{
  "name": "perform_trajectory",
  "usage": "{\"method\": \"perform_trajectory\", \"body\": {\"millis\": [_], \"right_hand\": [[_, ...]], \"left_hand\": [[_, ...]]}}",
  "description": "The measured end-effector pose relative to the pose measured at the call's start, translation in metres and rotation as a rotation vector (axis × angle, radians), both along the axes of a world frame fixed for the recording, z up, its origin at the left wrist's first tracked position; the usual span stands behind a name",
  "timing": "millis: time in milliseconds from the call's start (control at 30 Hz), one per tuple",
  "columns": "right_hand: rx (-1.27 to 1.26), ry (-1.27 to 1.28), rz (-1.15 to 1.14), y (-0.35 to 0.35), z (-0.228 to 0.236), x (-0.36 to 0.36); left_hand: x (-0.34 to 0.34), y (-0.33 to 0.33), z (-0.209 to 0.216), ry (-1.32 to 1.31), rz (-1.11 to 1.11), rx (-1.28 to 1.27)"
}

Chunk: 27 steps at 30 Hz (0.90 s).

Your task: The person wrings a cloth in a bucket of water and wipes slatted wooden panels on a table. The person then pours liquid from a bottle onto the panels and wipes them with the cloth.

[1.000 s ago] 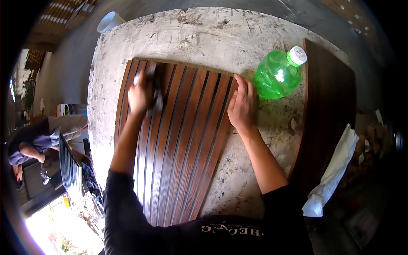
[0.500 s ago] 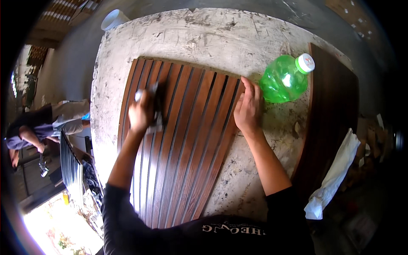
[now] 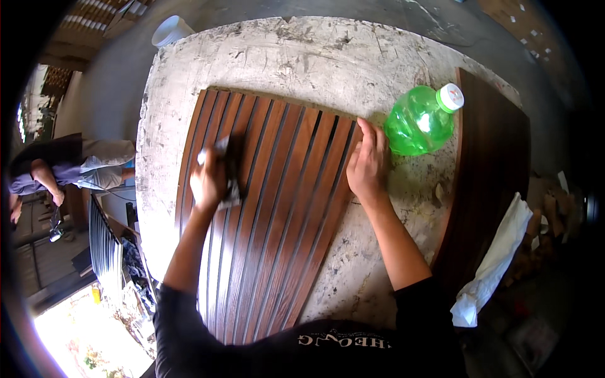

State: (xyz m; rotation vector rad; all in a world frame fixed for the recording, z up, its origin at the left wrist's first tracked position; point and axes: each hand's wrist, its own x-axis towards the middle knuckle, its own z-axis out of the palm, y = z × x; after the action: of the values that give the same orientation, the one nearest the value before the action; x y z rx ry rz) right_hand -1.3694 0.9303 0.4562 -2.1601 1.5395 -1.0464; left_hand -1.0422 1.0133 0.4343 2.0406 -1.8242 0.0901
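Note:
A brown wood-grain slatted panel (image 3: 277, 208) with dark grooves lies in front of me on a pale, stained worktable (image 3: 302, 57). On the panel's left half, my left hand (image 3: 208, 181) is closed round a dark flat tool (image 3: 233, 189), smeared by motion; its exact kind cannot be made out. A small whitish part shows beside the fingers. My right hand (image 3: 368, 165) grips the panel's right edge near the far corner, its index finger stretched along it. Just right of that hand, a green plastic bottle (image 3: 416, 123) with a white cap lies tilted.
A dark brown board (image 3: 491, 164) lies along the table's right side, with a white crumpled sheet (image 3: 495, 261) at its near end. Beyond the far left corner is a white bucket (image 3: 171, 31). Off to the left, another person (image 3: 57, 164) holds a tool by a dark ribbed panel (image 3: 106, 246).
My left hand and the dark tool have slid slightly toward me along the slats. My right hand stays at the panel's edge. The person at left has shifted a little.

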Motion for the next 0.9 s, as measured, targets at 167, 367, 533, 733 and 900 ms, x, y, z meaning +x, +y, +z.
{"method": "perform_trajectory", "body": {"millis": [167, 367, 533, 733, 900], "right_hand": [[0.056, 0.065, -0.027, 0.005, 0.012, 0.013], [0.168, 0.067, -0.028, 0.003, 0.005, 0.007], [0.076, 0.065, -0.053, 0.004, 0.003, 0.006], [0.022, 0.078, -0.040, 0.004, 0.008, 0.020], [0.084, 0.056, -0.039, 0.003, 0.001, -0.001]], "left_hand": [[0.022, -0.071, 0.023, -0.114, 0.013, -0.010], [0.008, -0.093, 0.013, -0.103, 0.120, -0.006], [0.027, -0.031, 0.006, -0.081, -0.054, -0.136], [0.033, -0.135, 0.024, -0.189, -0.023, -0.075], [0.023, -0.040, -0.001, -0.103, -0.088, -0.067]]}}
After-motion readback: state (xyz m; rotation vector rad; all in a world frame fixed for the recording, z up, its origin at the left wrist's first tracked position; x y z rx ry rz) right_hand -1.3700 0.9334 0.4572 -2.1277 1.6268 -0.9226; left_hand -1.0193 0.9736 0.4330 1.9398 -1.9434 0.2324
